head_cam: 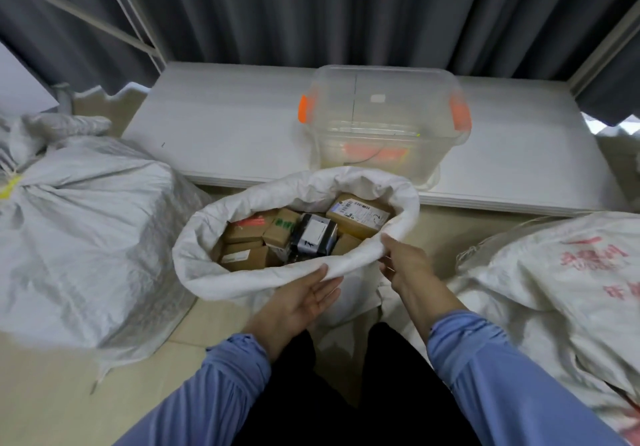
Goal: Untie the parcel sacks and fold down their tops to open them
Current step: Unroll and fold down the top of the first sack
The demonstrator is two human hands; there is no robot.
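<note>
Two hands at the near rim of the open sack (242, 283): my left hand (301, 303) is flat-fingered, palm up, touching the rolled edge, and my right hand (405, 262) pinches it. I count three woven white sacks. This one stands mouth-up, its oval running left to right, brown cardboard parcels (246, 258) inside; a tied sack (86, 237) sits left of it, a red-printed sack (554, 289) right. Beyond it is one clear plastic bin (381, 123).

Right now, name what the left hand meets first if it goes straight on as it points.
The folded rim of the open sack: the left hand seems to touch its near edge, though depth is unclear.
</note>
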